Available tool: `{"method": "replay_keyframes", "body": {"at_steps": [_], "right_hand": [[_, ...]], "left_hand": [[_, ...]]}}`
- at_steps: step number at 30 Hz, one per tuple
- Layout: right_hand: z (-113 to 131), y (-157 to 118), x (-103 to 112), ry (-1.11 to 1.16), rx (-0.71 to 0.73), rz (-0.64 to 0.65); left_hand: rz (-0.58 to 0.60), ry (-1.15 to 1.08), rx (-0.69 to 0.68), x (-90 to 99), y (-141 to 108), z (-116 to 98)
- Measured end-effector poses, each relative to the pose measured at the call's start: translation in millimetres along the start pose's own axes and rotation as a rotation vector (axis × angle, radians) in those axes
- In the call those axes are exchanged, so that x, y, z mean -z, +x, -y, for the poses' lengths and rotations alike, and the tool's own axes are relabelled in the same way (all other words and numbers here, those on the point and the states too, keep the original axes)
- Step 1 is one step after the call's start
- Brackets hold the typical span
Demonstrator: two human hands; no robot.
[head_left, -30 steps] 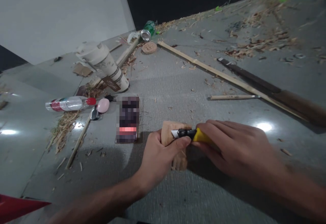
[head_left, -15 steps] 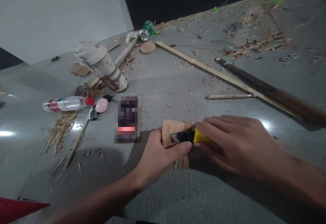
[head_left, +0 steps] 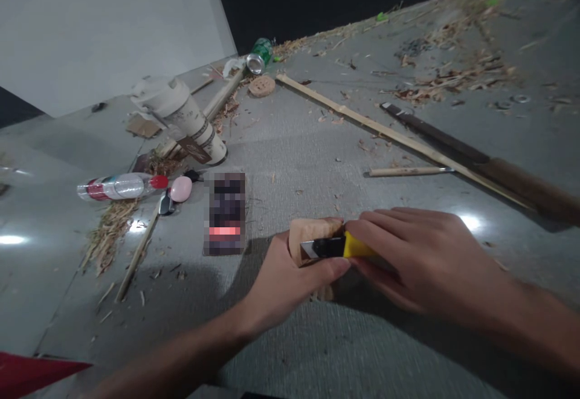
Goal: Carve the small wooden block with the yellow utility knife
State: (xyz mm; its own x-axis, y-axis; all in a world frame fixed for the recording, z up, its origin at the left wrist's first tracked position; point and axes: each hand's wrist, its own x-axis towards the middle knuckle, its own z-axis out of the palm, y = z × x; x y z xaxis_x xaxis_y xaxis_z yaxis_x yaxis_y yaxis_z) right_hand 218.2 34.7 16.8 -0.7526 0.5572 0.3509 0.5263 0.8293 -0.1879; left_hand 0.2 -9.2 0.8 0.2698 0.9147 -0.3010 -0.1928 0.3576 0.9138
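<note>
Head view: since the earlier frame the yellow utility knife (head_left: 338, 246) has been drawn slightly lower across the wooden block (head_left: 312, 234). The block is gripped by the left hand (head_left: 283, 281), thumb pressed under the blade; the knife is pinched by the right hand (head_left: 423, 260). A littered grey floor (head_left: 317, 157) lies beneath, dark beyond.

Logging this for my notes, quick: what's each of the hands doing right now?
Left hand: closed around the wooden block, holding it.
Right hand: closed on the yellow utility knife, blade against the block.
</note>
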Motion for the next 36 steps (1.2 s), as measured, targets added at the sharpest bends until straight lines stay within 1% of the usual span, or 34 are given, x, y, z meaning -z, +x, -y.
{"method": "replay_keyframes", "body": {"at_steps": [4,8,15,17,21,26,32,36], "right_hand": [[0,-1,0,-0.018,-0.008,-0.018],[4,-2,-1,-0.025,-0.027,-0.023],[11,-2,-7,-0.06,-0.09,-0.075],[10,-1,-7,-0.04,-0.087,-0.066],[2,0,-2,0.029,-0.049,-0.009],[-1,0,4,0.016,-0.017,0.033],[-2,2,5,0.015,0.011,0.017],[1,-1,3,0.017,-0.023,0.009]], "left_hand": [[-0.004,0.043,0.0,-1.6,1,-1],[-0.056,0.072,0.004,-3.9,0,0],[-0.117,0.037,-0.004,-6.5,-2,6],[-0.13,0.045,-0.003,-6.8,-2,6],[-0.128,0.057,0.005,-8.0,-2,4],[-0.142,0.035,0.036,-9.6,-2,5],[-0.164,0.105,-0.007,-12.7,-2,4],[-0.192,0.129,-0.042,-14.3,-3,3]]}}
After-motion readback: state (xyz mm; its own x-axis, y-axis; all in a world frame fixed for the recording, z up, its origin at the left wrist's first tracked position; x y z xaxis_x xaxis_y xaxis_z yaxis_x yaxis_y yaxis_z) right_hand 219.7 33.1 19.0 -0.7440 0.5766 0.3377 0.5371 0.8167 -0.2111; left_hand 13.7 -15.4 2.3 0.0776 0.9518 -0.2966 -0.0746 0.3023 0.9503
